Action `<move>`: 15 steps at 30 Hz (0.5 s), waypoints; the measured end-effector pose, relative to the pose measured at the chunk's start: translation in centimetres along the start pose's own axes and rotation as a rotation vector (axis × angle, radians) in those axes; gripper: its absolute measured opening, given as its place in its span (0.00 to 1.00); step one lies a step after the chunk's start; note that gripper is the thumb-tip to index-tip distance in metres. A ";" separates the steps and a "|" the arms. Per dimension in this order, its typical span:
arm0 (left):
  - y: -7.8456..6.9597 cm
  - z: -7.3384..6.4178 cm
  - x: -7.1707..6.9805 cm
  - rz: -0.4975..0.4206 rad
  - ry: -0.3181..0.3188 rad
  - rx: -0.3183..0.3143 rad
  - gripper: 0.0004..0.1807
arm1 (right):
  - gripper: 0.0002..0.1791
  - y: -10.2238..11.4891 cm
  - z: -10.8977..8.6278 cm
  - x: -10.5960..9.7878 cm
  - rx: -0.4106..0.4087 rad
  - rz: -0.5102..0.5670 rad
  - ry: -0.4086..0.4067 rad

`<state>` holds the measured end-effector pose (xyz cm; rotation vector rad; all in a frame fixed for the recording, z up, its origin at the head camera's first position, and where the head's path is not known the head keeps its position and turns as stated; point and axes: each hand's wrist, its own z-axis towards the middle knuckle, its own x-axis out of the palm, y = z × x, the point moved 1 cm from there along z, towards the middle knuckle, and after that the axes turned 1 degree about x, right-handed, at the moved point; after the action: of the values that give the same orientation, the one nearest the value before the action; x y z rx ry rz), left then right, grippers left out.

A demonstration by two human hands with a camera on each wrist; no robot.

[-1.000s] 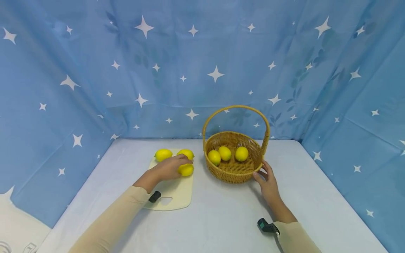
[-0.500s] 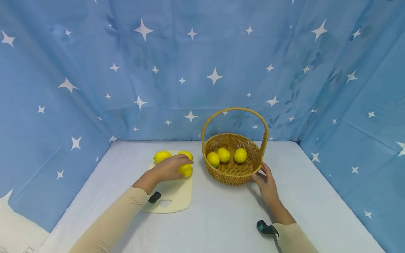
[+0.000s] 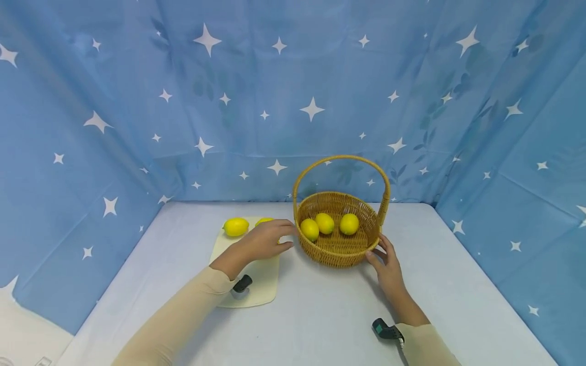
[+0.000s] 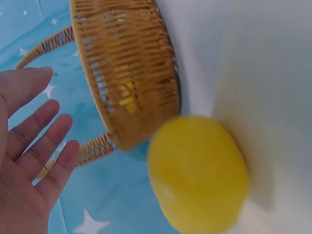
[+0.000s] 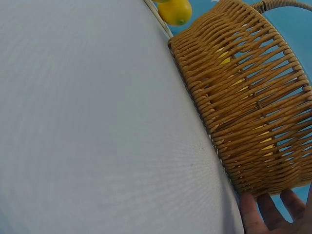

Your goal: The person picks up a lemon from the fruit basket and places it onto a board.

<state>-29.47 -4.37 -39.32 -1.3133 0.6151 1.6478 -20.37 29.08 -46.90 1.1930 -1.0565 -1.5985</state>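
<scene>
- Fingers (image 5: 251, 214) of the right hand (image 3: 389, 269) lay nearly straight against the basket (image 3: 336, 259), touching its outer wall at four o'clock without curling round it.
- Left hand (image 3: 265, 241), at nine o'clock from the basket, held nothing; its fingers were extended and apart, by the two o'clock edge of the white board (image 3: 263, 284).
- On that board, one lemon (image 3: 236, 226) lay at eleven o'clock and another lemon (image 3: 264, 221) at one; these seemed left to deal with.
- Inside the basket sat three lemons (image 3: 325, 223), at nine, ten and two o'clock; the work looked roughly half done.
- Hidden: a yellow sliver (image 3: 278, 242) beside the left hand was probably a third board lemon.
- Hard to make out: the left wrist view's large, blurred lemon (image 4: 197, 175) could not be matched surely; the right wrist view cut off the right hand and basket.
</scene>
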 end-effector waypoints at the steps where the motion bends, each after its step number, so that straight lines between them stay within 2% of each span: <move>1: -0.2 0.4 0.1 -0.002 -0.003 0.011 0.15 | 0.39 0.0 0.0 0.0 0.002 0.002 0.001; 5: -0.8 2.0 0.6 -0.015 -0.005 0.043 0.15 | 0.39 0.1 0.1 0.0 0.010 -0.009 0.004; 9: -1.3 3.6 1.1 0.001 0.032 0.050 0.15 | 0.40 0.1 0.2 0.0 0.017 -0.013 0.002; 15: -1.5 6.1 1.3 0.004 0.126 -0.020 0.16 | 0.41 -1.0 0.6 -0.1 0.018 -0.001 0.007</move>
<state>-31.17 1.76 -38.47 -1.4399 0.6778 1.5865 -21.09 29.55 -47.66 1.2099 -1.0678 -1.5877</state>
